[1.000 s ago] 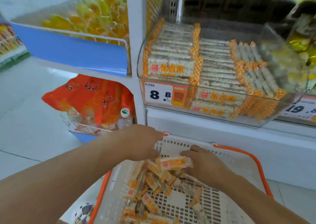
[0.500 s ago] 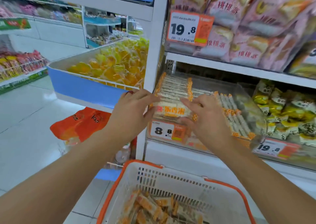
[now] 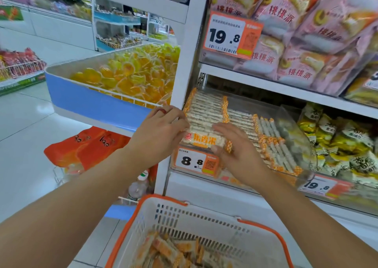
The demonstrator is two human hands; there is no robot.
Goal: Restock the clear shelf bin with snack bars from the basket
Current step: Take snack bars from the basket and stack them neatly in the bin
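Head view: the clear shelf bin (image 3: pixel 290 124) is sitting on the middle shelf, tilted down toward the camera, with an orange 8.8 price tag (image 3: pixel 195 161) on its front wall. Rows of snack bars (image 3: pixel 206 108) are lying stacked inside the bin, white wrappers with orange checkered ends; more bars are standing in rows toward the bin's right side.

Both hands are reaching to the bin's front left corner. The left hand (image 3: pixel 161 132) is pressing against the left end of the front snack bar (image 3: pixel 204 140), fingers curled round that end; a red ring is showing on one finger. The right hand (image 3: pixel 239 153) is pinching the same bar's right end, thumb under the orange end and fingers lying loosely over the stack. The bar is resting at the front of the left stack, just above the price tag.

The basket (image 3: pixel 204 218), white with an orange rim, is sitting below the bin, near the bottom edge, with more snack bars (image 3: pixel 163 251) lying loose inside.

Left of the bin, a blue tray (image 3: pixel 92 102) is holding yellow jelly cups. Above the bin, pink cake packs (image 3: pixel 306 32) are filling the upper shelf beside a 19.8 tag.
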